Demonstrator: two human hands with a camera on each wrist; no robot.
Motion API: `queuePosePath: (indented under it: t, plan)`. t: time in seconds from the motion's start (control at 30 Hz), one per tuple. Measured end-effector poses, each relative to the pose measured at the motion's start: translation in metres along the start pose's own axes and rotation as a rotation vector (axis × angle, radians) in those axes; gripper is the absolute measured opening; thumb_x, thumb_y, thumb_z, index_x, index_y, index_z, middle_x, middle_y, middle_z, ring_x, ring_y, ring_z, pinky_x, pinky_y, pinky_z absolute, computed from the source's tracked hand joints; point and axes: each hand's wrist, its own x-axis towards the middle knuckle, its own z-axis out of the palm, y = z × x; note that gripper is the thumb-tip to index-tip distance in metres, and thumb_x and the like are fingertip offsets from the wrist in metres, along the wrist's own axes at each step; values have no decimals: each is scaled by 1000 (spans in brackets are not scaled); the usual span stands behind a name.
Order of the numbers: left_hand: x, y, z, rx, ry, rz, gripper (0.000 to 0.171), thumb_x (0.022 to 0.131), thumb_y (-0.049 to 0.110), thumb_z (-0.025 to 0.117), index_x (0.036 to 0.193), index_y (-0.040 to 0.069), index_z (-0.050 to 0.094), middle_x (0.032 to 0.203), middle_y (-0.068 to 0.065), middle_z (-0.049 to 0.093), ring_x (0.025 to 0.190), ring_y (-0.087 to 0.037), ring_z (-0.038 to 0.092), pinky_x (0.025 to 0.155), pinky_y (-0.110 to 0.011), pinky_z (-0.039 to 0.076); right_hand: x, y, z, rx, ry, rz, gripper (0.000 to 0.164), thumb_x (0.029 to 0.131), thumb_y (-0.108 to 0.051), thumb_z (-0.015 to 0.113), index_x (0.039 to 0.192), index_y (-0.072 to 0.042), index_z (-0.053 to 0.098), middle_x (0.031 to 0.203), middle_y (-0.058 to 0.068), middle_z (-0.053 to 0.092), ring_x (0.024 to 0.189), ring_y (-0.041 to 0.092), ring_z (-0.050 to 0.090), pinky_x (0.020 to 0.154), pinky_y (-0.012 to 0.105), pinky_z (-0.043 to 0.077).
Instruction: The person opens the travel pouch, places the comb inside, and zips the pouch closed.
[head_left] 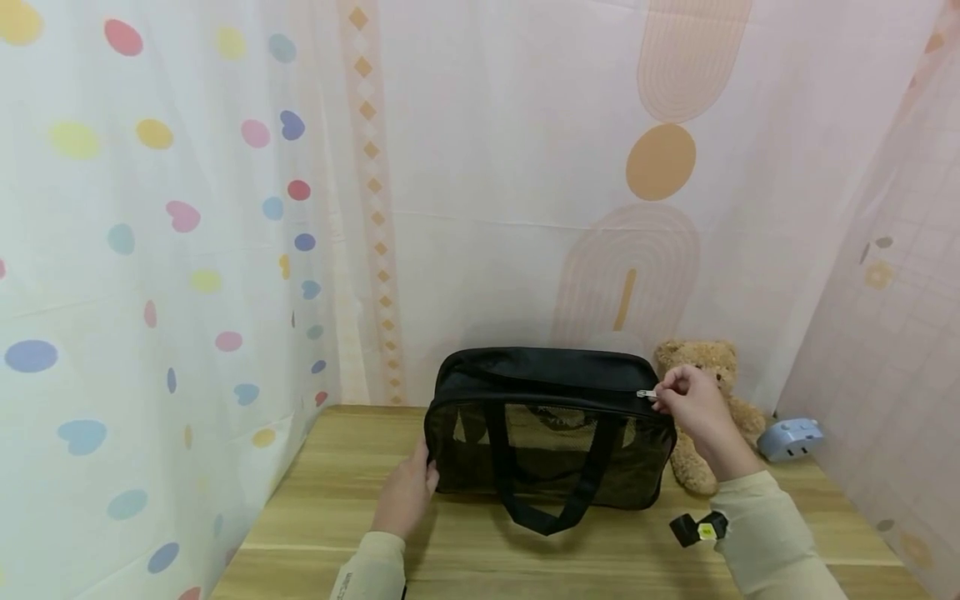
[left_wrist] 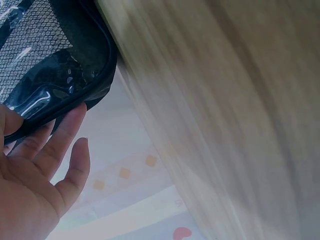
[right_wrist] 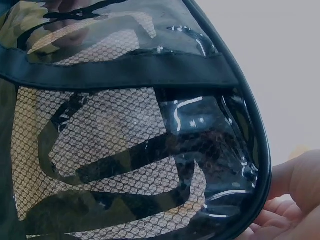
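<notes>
A black toiletry bag (head_left: 465,379) with clear front panel, mesh and black strap handles stands upright on the wooden table. My left hand (head_left: 408,492) holds the bag's left side edge; in the left wrist view the thumb is in front of the black piping (left_wrist: 97,82) and fingers lie behind it. At the top right corner, my right hand (head_left: 693,408) pinches the silver zipper pull (head_left: 646,394) between thumb and fingertips. The right wrist view shows the clear panel (right_wrist: 200,117) close up, with part of the right hand (right_wrist: 300,195) beyond the piped edge.
A tan teddy bear (head_left: 693,471) sits behind the bag's right end, partly hidden by my right arm. Right of it lies a light blue device (head_left: 791,439) with two dark slots. Patterned curtains (head_left: 480,167) enclose the wooden table (head_left: 480,558) at back and sides.
</notes>
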Motion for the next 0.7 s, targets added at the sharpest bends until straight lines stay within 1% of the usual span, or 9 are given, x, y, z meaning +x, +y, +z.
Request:
queuePosePath:
  t: [0.1, 0.2, 0.5, 0.7]
  plan:
    - [0, 0, 0, 1, 0, 0, 22, 97, 0, 62, 116, -1, 53, 59, 4, 46, 48, -9, 38, 46, -28, 34, 0, -3, 2, -8, -11, -2, 9, 103, 6, 47, 95, 3, 44, 97, 14, 64, 76, 13, 62, 69, 26, 53]
    - [-1, 1, 0, -1, 2, 2, 22, 96, 0, 63, 116, -1, 53, 60, 4, 46, 48, -9, 38, 46, -28, 34, 1, -5, 3, -13, -23, -6, 10, 103, 5, 47, 95, 3, 44, 98, 15, 64, 77, 14, 62, 70, 27, 53]
    - [-1, 2, -1, 5, -6, -7, 28, 96, 0, 63, 123, -4, 54, 60, 4, 45, 49, -8, 37, 48, -27, 34, 2, -8, 9, -8, -20, -33, 10, 102, 6, 49, 94, 2, 43, 96, 14, 64, 76, 14, 61, 68, 27, 52]
    - [-1, 3, -1, -3, -17, -24, 22, 97, 1, 62, 117, -3, 54, 62, 3, 47, 51, -10, 40, 48, -29, 36, 3, -10, 13, -28, -11, -30, 10, 101, 7, 50, 94, 2, 45, 96, 14, 65, 76, 15, 62, 69, 27, 53]
